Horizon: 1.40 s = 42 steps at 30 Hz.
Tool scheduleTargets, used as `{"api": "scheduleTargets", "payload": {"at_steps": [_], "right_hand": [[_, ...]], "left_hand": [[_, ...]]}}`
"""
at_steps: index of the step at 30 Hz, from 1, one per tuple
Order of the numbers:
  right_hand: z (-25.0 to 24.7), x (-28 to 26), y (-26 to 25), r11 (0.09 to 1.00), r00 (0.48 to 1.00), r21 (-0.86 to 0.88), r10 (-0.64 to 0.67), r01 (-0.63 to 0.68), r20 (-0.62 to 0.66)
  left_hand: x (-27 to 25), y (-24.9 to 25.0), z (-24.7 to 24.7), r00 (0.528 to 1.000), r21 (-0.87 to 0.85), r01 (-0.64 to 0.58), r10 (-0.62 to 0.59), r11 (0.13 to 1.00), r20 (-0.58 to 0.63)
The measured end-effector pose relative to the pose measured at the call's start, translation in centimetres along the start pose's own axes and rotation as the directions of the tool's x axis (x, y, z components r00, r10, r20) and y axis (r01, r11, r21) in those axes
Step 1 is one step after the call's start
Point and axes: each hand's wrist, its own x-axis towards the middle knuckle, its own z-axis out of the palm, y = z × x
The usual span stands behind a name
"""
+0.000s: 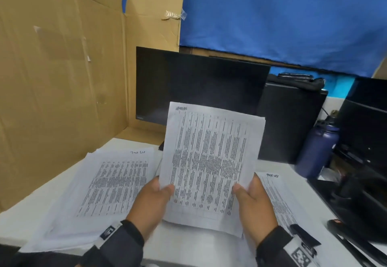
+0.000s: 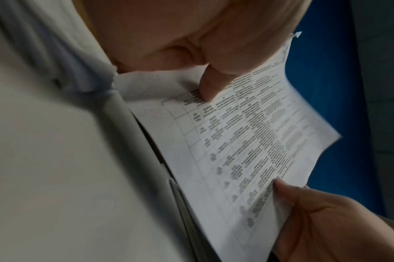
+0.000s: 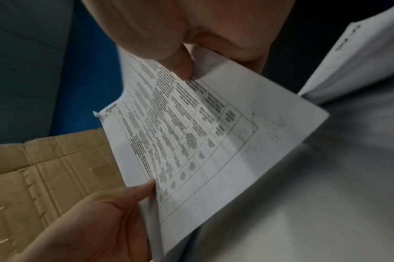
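A thin sheaf of printed table sheets [image 1: 209, 162] is held up above the white desk [image 1: 25, 220], tilted toward me. My left hand [image 1: 156, 195] pinches its lower left edge, thumb on the front. My right hand [image 1: 249, 195] pinches the lower right edge the same way. In the left wrist view the left thumb presses the sheets [image 2: 247, 134] and the right hand [image 2: 321, 221] shows at the bottom right. The right wrist view has the sheets [image 3: 202, 141] under the right thumb, with the left hand [image 3: 106, 218] below. The fingers behind the paper are hidden.
A stack of printed papers [image 1: 109, 185] lies on the desk at left, another [image 1: 276, 195] at right under my hand. A dark monitor [image 1: 194, 86] stands behind. Cardboard [image 1: 58, 78] walls the left. A navy bottle [image 1: 318, 147] and black equipment [image 1: 360, 162] sit at right.
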Motion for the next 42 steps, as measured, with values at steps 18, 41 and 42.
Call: {"api": "scheduleTargets", "payload": {"at_steps": [18, 41, 42], "right_hand": [[-24.7, 2.9, 7.6, 0.242, 0.804, -0.785, 0.358, -0.571, -0.474], [-15.8, -2.9, 0.4, 0.753, 0.746, 0.658, 0.447, -0.015, -0.494], [-15.1, -3.0, -0.3, 0.761, 0.744, 0.648, 0.434, -0.002, -0.508]], "left_hand": [[-1.6, 1.8, 0.3, 0.997, 0.202, 0.015, -0.03, 0.979, 0.072], [-6.6, 2.9, 2.9, 0.927, 0.748, -0.351, 0.097, 0.563, 0.363], [-7.0, 3.1, 3.3, 0.924, 0.748, -0.357, 0.097, 0.56, 0.369]]}}
